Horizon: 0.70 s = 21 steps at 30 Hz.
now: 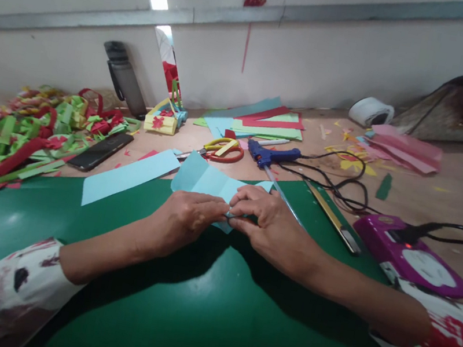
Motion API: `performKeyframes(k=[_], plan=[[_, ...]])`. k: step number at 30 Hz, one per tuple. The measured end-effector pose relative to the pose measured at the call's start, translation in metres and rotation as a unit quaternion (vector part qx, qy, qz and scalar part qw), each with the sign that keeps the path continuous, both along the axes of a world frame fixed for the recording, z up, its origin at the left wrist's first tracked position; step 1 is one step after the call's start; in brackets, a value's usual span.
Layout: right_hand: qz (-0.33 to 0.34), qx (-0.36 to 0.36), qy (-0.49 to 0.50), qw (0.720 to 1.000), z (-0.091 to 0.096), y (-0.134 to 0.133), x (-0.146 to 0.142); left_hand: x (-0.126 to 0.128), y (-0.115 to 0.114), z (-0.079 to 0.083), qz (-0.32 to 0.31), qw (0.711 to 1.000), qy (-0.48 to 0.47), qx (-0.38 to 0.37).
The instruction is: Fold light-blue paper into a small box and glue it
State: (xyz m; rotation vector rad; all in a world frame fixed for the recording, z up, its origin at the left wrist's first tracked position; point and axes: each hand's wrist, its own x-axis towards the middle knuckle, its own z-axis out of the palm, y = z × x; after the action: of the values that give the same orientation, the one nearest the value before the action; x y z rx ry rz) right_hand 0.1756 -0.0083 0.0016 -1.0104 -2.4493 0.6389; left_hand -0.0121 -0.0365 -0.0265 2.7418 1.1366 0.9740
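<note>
A creased sheet of light blue paper (pixel 212 181) is held above the green mat (pixel 208 322), near the mat's far edge. My left hand (pixel 192 214) is closed on its near left side, and my right hand (pixel 271 218) pinches its near right side. The fingertips of both hands meet at the paper's near edge and hide the part between them. A flat light blue paper strip (pixel 132 176) lies to the left, partly on the mat. Just beyond the held sheet are scissors (pixel 224 150) with red and yellow handles and a blue glue gun (pixel 272 155).
Paper scraps (pixel 39 137) and a phone (pixel 101 151) lie at left, near a dark bottle (pixel 126 77). A small yellow paper bag (pixel 160 123) stands farther back. At right are a cutter knife (pixel 334 219), a purple power box (pixel 416 255) with a black cord, and a tape roll (pixel 371 112).
</note>
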Motion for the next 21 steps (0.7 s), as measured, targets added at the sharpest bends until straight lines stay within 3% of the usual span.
performKeyframes(k=[5,11,21], plan=[[-0.004,0.014,0.021,1.0,-0.0006,-0.0002,0.0015,0.0008,-0.0001,0.0001,0.043,0.997,-0.055,0.015],[-0.022,0.017,0.041,0.999,-0.0049,0.0003,0.0,0.0019,-0.0026,-0.0017,0.034,0.996,-0.077,0.007],[-0.037,0.024,0.059,0.997,-0.0073,-0.0006,-0.0027,-0.007,-0.0011,-0.0022,-0.01,0.991,0.051,0.12]])
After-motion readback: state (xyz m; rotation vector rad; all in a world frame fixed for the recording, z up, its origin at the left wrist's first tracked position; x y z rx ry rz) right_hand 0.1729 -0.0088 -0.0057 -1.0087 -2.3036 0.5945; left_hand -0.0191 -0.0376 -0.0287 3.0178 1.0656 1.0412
